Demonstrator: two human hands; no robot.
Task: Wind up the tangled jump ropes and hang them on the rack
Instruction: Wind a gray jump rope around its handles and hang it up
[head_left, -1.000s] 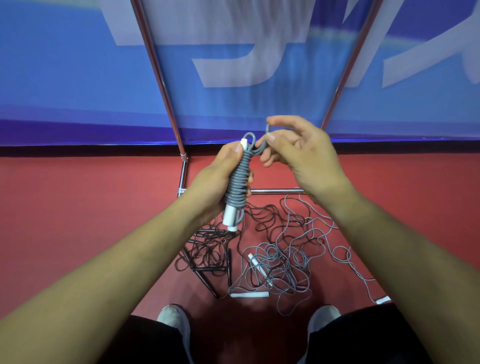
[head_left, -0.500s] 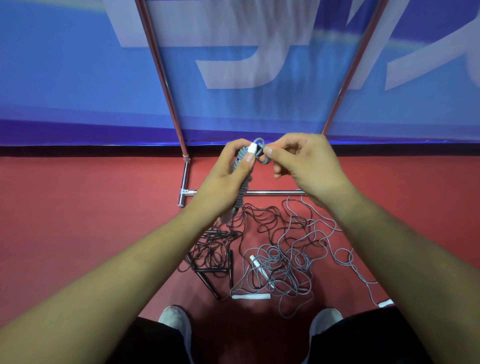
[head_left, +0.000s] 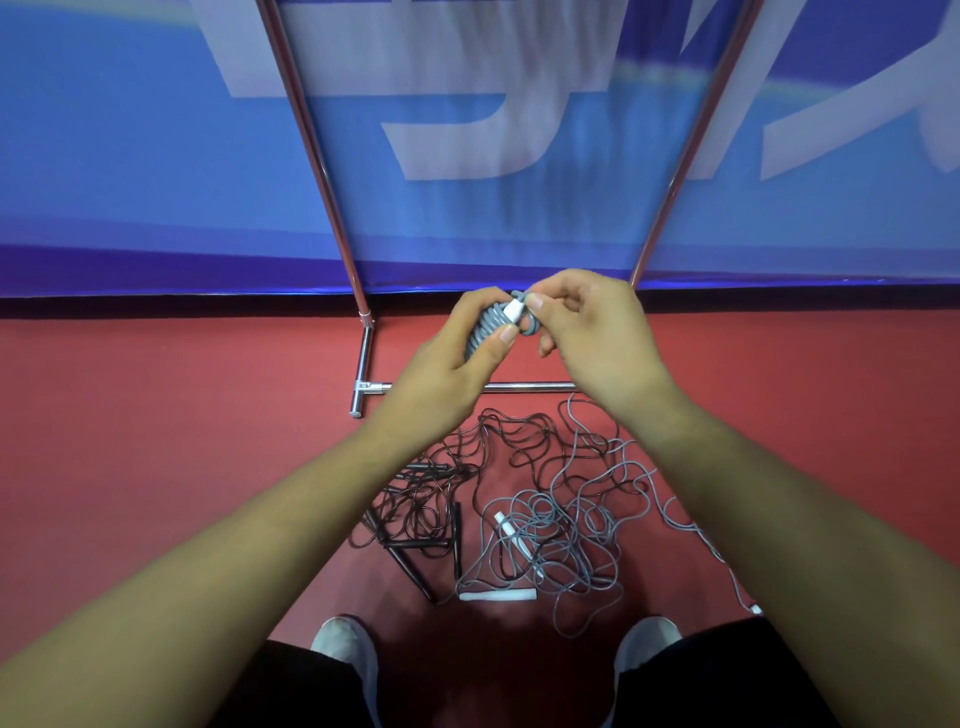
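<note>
My left hand grips a grey jump rope wound tightly around its white handles, held up in front of the rack. My right hand pinches the rope's loose grey end loop beside the white handle tip at the top of the bundle. Most of the bundle is hidden inside my left palm. On the red floor below lie a tangled grey rope with white handles and a tangled black rope with black handles. The chrome rack stands behind them, its two poles slanting upward.
The rack's low crossbar and left foot rest on the red floor. A blue banner wall stands right behind the rack. My two white shoes are at the bottom, close to the tangle.
Both hands have drawn together and sunk lower in view. My right hand went from open fingers above the bundle to pinching the end loop against the handle tip. The bundle tipped into my left palm.
</note>
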